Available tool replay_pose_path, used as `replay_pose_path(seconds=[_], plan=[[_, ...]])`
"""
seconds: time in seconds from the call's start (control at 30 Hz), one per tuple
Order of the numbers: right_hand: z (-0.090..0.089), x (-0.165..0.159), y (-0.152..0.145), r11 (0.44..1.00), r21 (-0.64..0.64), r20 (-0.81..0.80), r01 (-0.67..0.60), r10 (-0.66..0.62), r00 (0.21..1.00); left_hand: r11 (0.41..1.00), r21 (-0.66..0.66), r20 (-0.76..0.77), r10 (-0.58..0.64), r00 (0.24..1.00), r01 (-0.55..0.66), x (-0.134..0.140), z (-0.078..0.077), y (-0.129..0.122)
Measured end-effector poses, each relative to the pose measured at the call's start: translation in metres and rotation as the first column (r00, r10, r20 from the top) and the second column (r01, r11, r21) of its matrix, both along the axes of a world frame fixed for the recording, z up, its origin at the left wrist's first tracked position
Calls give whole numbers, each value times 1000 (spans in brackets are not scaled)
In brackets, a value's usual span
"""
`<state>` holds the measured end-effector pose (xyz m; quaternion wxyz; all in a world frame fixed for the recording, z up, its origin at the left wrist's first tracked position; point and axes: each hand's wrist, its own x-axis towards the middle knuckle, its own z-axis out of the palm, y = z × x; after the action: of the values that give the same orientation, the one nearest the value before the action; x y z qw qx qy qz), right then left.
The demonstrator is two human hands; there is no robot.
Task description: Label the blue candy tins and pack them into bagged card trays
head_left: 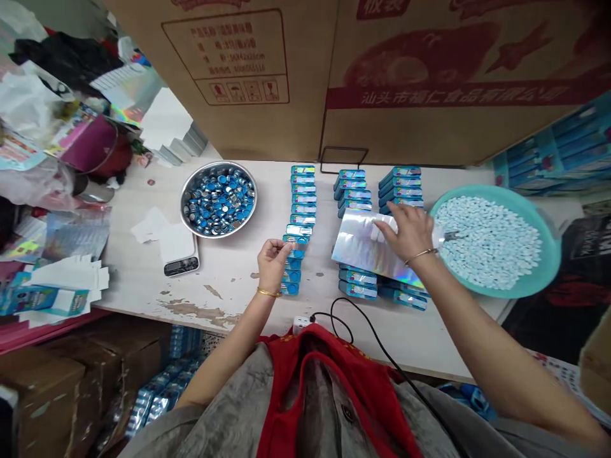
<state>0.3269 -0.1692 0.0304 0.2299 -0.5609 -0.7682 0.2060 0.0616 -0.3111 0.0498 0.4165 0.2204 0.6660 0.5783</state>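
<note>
My left hand (pixel 273 262) is closed in a pinch at the middle of a column of small blue boxes (pixel 303 199). A thin piece seems to sit at its fingertips, too small to make out. The nearer boxes in that column show round blue faces. My right hand (pixel 411 232) has its fingers spread over a shiny silver holographic sheet (pixel 360 238). This sheet lies across two more columns of blue boxes (pixel 401 181), hiding their middle part. To the right of that hand, a turquoise basin (pixel 548 254) holds many pale tablets, with a metal scoop (pixel 453 235) at its left edge.
A steel bowl (pixel 182 207) of blue and silver caps stands left, beside a small scale (pixel 181 265). Large cartons (pixel 267 133) wall off the back. A black cable (pixel 367 318) loops over the front edge. Bags and paper (pixel 71 273) crowd the far left.
</note>
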Motion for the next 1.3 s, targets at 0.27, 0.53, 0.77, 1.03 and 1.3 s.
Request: replay_pose_path(seconds=[0.27, 0.53, 0.77, 1.03, 1.3], plan=[[-36, -124, -90, 757, -626, -539, -185, -249, 804, 994, -101, 67, 55, 996, -48, 4, -30, 10], [-65, -136, -79, 857, -508, -454, -88, -180, 873, 976, -216, -386, -93, 918, 8, -5, -62, 22], [-81, -144, -70, 865, -500, -298, -35, -134, 945, 903, -423, -630, -233, 741, -75, -3, -71, 26], [-103, -146, -84, 797, -603, -317, 14, -255, 914, 834, -543, -511, -232, 828, -102, -17, -84, 32], [-83, -170, -88, 729, -683, -185, 40, -227, 956, 862, -506, -513, -322, 795, 22, -45, -79, 47]])
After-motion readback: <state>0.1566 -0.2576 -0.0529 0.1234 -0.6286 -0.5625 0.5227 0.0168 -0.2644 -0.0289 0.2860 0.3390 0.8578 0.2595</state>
